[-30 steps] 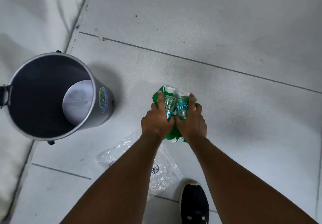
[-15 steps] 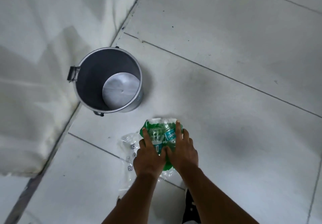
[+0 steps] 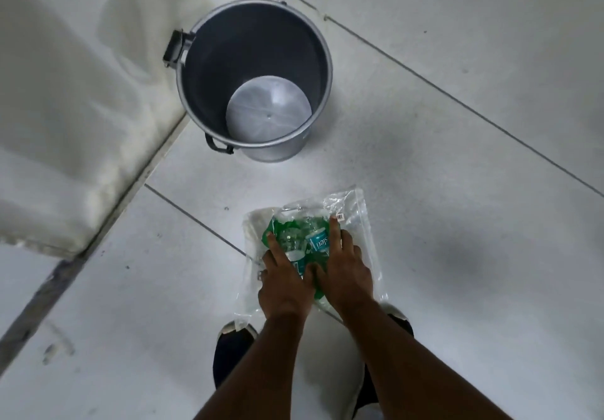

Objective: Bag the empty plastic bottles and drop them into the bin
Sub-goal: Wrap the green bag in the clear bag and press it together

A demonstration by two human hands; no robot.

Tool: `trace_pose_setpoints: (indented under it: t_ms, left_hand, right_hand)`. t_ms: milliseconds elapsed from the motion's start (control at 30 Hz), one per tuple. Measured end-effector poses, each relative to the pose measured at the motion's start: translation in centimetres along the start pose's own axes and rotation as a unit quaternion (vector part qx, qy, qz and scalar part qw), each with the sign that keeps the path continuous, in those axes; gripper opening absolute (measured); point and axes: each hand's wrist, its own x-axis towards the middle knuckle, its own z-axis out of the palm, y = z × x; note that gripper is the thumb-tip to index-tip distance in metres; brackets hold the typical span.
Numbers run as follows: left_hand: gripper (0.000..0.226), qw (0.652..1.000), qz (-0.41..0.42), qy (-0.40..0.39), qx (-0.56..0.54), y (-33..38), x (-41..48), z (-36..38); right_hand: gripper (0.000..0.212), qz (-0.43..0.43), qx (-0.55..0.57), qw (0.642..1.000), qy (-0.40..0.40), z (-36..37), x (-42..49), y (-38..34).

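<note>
One teal label (image 3: 318, 243) on a crushed plastic bottle (image 3: 313, 239), just left of the right hand (image 3: 343, 275) grip, shows the white letters "sleri", its beginning hidden. A small white sticker (image 3: 340, 216) on the clear bag (image 3: 359, 223) beyond the fingertips is too small to read.

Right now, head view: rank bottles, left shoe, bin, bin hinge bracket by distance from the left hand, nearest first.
1. bottles: under the left hand, touching, in the bags.
2. left shoe: below, near the wrist.
3. bin: above, on the floor by the wall.
4. hinge bracket: bin's far left rim.
</note>
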Motion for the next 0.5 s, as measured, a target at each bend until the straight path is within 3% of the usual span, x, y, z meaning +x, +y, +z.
trace_pose_setpoints:
  t_ms: [267, 500]
  left_hand:
    - [0.111, 1.0, 0.002, -0.005, 0.002, -0.6, 0.6, 1.0]
    - [0.102, 0.988, 0.06, 0.084, 0.117, -0.8, -0.8, -1.3]
  right_hand:
    - [0.109, -0.012, -0.008, 1.0, -0.006, 0.6, 0.9, 0.6]
    - [0.105, -0.02, -0.105, 0.994, -0.001, -1.9, -0.3, 1.5]
